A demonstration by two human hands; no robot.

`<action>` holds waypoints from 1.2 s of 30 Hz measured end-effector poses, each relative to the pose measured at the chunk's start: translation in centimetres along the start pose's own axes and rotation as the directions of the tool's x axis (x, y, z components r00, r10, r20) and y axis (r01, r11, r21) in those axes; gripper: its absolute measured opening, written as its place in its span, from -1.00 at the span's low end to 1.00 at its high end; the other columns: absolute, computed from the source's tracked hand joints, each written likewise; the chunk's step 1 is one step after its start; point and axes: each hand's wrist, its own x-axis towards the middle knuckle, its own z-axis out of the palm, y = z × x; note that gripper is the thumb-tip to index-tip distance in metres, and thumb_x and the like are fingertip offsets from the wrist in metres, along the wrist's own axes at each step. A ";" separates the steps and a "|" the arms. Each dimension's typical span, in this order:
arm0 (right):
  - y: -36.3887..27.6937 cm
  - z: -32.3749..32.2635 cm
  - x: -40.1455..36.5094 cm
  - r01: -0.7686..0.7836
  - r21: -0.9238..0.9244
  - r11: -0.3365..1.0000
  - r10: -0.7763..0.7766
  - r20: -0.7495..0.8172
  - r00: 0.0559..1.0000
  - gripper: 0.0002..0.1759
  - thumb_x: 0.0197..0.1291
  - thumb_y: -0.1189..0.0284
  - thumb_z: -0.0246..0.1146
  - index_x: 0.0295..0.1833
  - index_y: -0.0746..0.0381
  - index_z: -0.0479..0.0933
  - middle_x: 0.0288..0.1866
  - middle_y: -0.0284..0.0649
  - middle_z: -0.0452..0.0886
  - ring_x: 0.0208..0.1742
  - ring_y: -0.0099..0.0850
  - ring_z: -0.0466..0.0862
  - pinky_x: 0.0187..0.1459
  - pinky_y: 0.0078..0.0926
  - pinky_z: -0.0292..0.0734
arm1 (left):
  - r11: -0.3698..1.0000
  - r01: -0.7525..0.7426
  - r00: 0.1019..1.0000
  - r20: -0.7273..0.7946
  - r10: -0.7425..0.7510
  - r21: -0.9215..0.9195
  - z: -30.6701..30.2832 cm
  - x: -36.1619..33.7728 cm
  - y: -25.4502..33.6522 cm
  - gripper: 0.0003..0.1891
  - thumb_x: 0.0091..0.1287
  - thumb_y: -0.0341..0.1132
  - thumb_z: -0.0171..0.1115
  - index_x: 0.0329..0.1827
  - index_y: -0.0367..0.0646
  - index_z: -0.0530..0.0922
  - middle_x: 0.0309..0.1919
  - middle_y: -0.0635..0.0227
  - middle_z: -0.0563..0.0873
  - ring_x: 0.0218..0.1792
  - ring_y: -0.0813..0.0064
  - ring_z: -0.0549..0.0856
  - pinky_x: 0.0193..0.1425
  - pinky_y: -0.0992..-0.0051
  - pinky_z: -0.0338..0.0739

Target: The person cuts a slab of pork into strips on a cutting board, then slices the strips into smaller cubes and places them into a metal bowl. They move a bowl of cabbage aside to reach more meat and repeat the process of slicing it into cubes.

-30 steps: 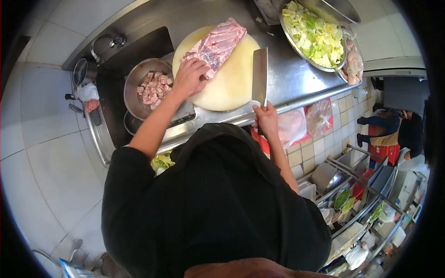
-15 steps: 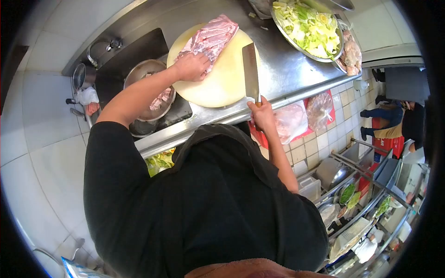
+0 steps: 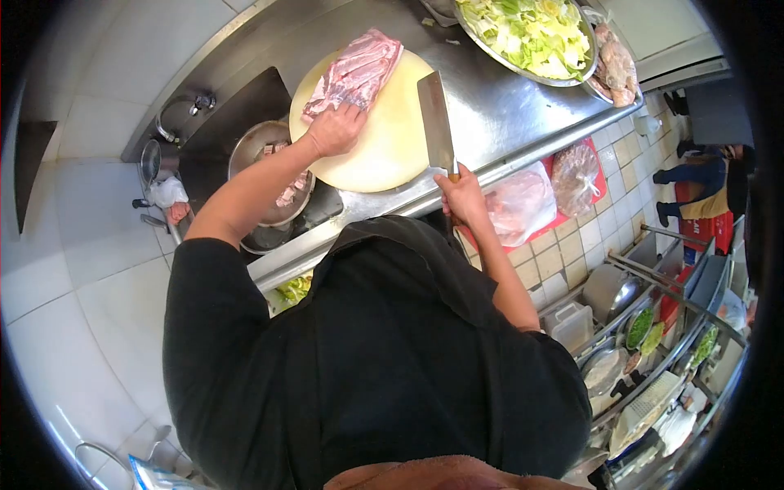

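Note:
A slab of raw meat with pale and pink streaks lies on a round cream cutting board. My left hand is at the slab's near end, its curled fingers gripping the meat and their tips partly hidden. In my right hand is the handle of a cleaver. Its broad blade points away from me, over the board's right edge and apart from the meat. Left of the board, a metal bowl holds cut meat pieces, partly covered from view by my left forearm.
A large bowl of chopped cabbage stands at the counter's far right, beside bagged meat. A faucet is over the sink at left. Below the counter, bagged meat sits on a red surface. Another person stands farther right.
My left hand has shifted slightly toward me along the slab, to its near end. My right hand still holds the cleaver in much the same place. The whole view has shifted a little.

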 end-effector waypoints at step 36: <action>-1.8 -0.9 1.6 -0.040 -0.125 0.991 0.047 0.056 0.997 -0.61 0.42 0.30 0.34 0.10 0.41 0.50 -0.55 -0.25 0.53 -0.66 -0.45 0.53 -0.61 -0.43 0.47 | 0.967 0.224 0.975 0.022 -0.223 -0.121 -1.0 -0.2 0.2 -0.62 -0.03 -0.25 0.40 -0.17 -0.27 0.64 -0.14 0.15 0.66 -0.02 0.14 0.70 0.00 0.15 0.69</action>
